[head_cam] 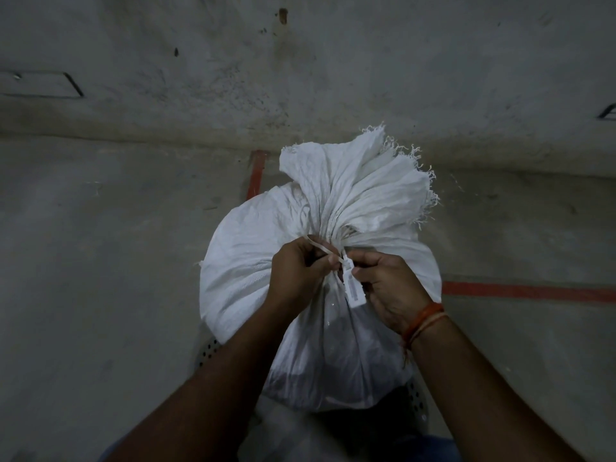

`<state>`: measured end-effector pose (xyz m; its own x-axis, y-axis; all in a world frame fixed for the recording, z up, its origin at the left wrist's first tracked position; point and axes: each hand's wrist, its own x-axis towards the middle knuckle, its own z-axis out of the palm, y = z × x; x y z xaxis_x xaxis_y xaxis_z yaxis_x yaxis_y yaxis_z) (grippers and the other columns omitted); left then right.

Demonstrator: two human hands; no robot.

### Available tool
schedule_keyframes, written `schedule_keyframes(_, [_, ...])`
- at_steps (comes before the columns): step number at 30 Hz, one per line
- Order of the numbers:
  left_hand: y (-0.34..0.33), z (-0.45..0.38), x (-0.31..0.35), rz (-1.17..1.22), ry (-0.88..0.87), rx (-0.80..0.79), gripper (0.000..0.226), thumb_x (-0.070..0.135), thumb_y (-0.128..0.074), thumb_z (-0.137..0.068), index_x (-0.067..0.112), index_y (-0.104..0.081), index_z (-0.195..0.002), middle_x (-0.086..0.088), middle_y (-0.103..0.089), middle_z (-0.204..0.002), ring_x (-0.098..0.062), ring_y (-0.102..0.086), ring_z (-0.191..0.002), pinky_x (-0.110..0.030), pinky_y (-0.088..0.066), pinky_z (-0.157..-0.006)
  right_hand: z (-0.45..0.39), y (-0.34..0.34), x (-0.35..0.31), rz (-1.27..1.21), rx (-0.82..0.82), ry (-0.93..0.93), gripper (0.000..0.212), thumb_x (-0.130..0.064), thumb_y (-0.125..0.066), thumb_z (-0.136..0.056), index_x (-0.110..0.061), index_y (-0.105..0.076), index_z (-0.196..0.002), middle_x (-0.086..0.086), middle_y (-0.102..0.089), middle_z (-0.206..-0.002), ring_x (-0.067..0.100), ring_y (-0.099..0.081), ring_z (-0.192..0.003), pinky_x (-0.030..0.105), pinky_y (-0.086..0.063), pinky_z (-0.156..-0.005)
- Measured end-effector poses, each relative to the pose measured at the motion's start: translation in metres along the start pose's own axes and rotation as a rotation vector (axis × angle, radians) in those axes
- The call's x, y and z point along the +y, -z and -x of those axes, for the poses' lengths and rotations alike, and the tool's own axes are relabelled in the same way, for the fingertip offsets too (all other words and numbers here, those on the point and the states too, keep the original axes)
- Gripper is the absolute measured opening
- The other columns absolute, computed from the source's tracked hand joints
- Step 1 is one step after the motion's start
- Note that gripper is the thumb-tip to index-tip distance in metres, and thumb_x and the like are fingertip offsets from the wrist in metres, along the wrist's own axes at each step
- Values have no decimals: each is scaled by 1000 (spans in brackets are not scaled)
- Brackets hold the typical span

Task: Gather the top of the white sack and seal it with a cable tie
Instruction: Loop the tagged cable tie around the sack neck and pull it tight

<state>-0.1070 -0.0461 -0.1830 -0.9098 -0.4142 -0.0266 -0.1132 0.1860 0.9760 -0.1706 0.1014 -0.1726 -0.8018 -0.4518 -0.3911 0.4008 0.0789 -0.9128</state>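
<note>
a: how far along was the sack (pixel 253 261)?

b: the gathering was done. its top was bunched into a tight neck near the middle of the view, and the loose frayed mouth fanned out above that toward 1 o'clock. the sack itself stood on the floor (pixel 100 261), filling the centre and running down toward 6 o'clock.

a: and the tie (pixel 333 255)?

b: already round the neck, as far as i could see. a thin white strap ran from about 10 o'clock of the neck down to a flat tag (pixel 352 290) with small print, which hung toward 6 o'clock.

a: what were the hands doing?

b: the left hand (pixel 301 273) was curled closed, pinching the strap between thumb and fingers at 9 o'clock of the neck. the right hand (pixel 388 285) was closed too, fingertips on the head end of the tie where the tag began, at 3 o'clock of the neck.

a: so was it sealed?

b: i couldn't tell whether the strap had gone through the lock; the fingers hid that spot. my guess was that the threading or the final pull remained, then a check that the loop bit firmly.
</note>
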Motion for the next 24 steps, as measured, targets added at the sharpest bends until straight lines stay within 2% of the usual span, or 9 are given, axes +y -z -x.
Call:
schedule_keyframes(5, [-1,1,0,-9,-7,17,8,7,-75,-85,15,-76,-81,-1,-79,-79,-17,-75,-80,-47,-61,-83,-5,3,3,-29,19,-23,39,16,-44,-90,6,-65,-122,24,-72,-114,41,-65,-113,52,-46,-106])
schedule_keyframes(9, [-4,2,2,-82,-40,52,10,8,-74,-85,17,-76,-81,3,-78,-77,-9,-74,-76,-42,-61,-80,-1,3,0,-122,-7,-54,37,18,-40,-93,9,-61,-122,12,-77,-96,17,-76,-88,27,-60,-81])
schedule_keyframes(13, [-6,2,1,-211,-135,86,8,9,-71,-87,16,-73,-86,6,-77,-80,-3,-72,-78,-35,-60,-78,-1,2,-1,-212,-22,-66,36,18,-40,-93,8,-61,-120,11,-77,-89,15,-77,-80,22,-61,-71])
schedule_keyframes(15, [-6,3,2,-231,-171,111,7,9,-71,-88,16,-73,-87,6,-77,-80,-2,-72,-78,-33,-60,-78,0,2,-3,-262,-16,-82,35,18,-41,-93,7,-61,-120,12,-77,-86,16,-77,-78,23,-61,-69])
schedule_keyframes(21, [-8,4,3,-180,-175,134,3,10,-76,-85,13,-74,-85,6,-78,-80,-2,-73,-79,-32,-60,-78,0,-1,-4,-329,57,-99,30,11,-47,-94,13,-61,-120,25,-73,-101,27,-74,-84,31,-62,-73])
schedule_keyframes(24, [-10,4,2,-148,-129,138,5,13,-79,-82,14,-74,-84,5,-78,-80,-4,-74,-79,-37,-61,-78,-1,-2,-3,-308,76,-91,28,10,-50,-93,13,-63,-117,32,-67,-116,34,-68,-96,40,-59,-87])
